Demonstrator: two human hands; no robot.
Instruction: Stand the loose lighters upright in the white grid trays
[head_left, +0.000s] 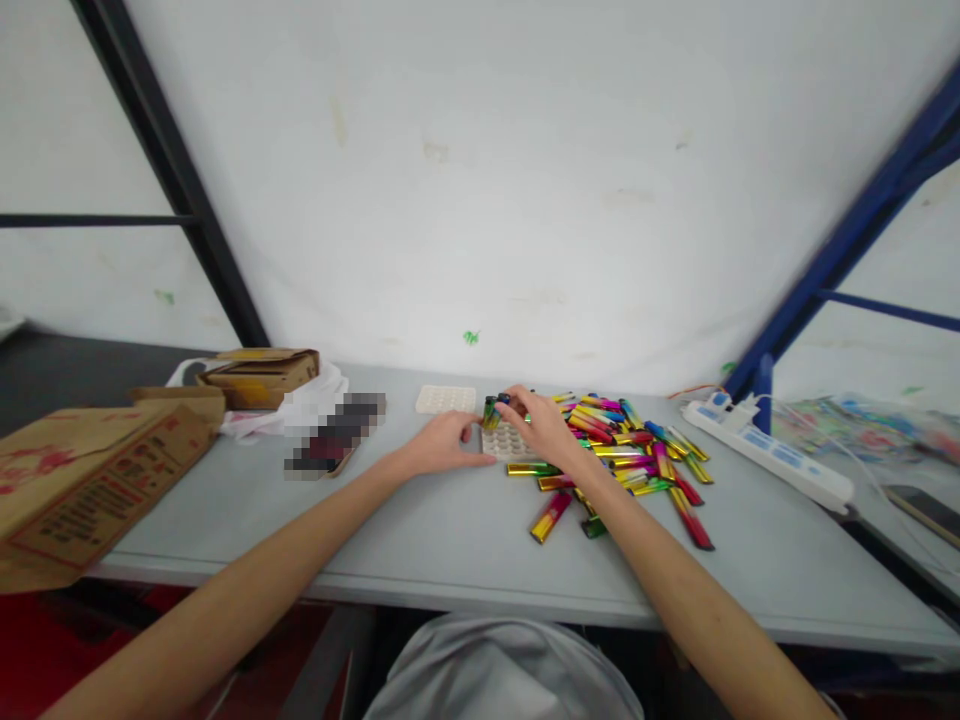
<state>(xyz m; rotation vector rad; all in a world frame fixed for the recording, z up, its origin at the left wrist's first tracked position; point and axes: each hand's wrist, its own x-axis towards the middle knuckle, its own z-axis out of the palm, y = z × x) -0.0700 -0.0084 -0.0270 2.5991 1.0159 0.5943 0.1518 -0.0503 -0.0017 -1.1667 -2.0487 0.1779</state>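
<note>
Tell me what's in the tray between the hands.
At the back left of the tray, at least one green lighter stands; open holes show nearer. The right hand covers part of the right side; anything there can't be seen.

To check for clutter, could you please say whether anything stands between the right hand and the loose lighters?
Nothing visible does: the right hand is at the holed tray, with loose lighters beside the hand.

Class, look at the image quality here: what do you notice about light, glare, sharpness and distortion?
In the head view: soft, even light on the white wall; bright glints on the metallic lighters; coarse pixelation over the phone; dark post and blue post splayed outward, perhaps from wide-angle distortion.
</note>
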